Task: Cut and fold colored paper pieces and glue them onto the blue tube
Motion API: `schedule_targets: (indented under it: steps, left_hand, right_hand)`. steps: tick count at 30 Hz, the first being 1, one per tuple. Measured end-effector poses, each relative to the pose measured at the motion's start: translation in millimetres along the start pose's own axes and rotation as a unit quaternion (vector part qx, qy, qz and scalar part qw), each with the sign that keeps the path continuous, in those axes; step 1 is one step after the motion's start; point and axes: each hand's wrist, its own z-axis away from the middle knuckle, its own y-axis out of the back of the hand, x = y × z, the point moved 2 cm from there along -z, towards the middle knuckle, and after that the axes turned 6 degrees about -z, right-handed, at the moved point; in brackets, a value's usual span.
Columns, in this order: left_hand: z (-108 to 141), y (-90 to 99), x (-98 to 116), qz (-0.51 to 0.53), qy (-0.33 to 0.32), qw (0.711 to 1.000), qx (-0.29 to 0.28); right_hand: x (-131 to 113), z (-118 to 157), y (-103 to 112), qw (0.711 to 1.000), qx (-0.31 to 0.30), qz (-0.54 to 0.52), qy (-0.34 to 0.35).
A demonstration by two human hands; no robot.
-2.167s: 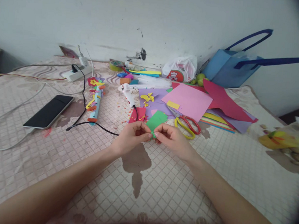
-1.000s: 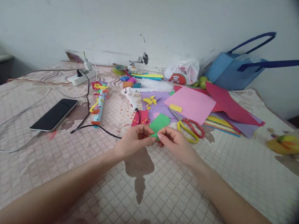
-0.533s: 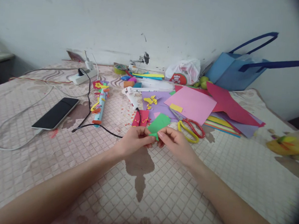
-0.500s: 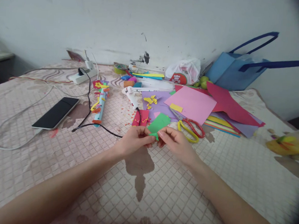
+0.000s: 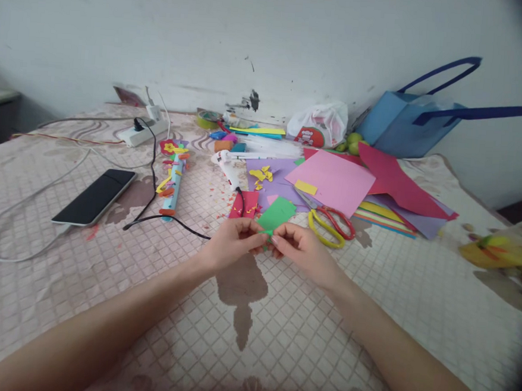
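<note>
Between my fingertips is a small green paper piece [image 5: 268,234], mostly hidden by them. My left hand [image 5: 235,241] pinches it from the left, and my right hand [image 5: 300,246] pinches it from the right, with the fingertips almost touching. Just beyond the hands lies a larger green sheet [image 5: 278,213]. Scissors [image 5: 325,227] with yellow and red handles rest to the right of it. A red paper piece [image 5: 245,204] with yellow scraps lies behind my left hand, and a white glue gun [image 5: 227,168] stands farther back.
A decorated light-blue strip [image 5: 173,183] and a phone [image 5: 95,197] on a cable are at left, near a power strip [image 5: 144,134]. Pink paper [image 5: 333,183] and red sheets [image 5: 405,182] lie at right. A blue bag [image 5: 409,122] stands against the wall.
My fingertips have come closer together over the small green paper piece, so less of it shows. The other things keep their places on the table.
</note>
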Motion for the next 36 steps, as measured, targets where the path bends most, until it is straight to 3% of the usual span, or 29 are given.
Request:
schedule_targets:
  steps: [11,36]
  left_hand:
    - [0.8,1.4,4.5,-0.039,0.006,0.999,-0.021]
    - [2.7,-0.8,4.4,-0.026,0.012,0.999,-0.039]
  right_hand:
    - [-4.8,-0.8,5.2,0.999,-0.024,-0.045,-0.018]
    - [-3.0,-2.4,6.9,0.997,-0.045,-0.058,-0.040]
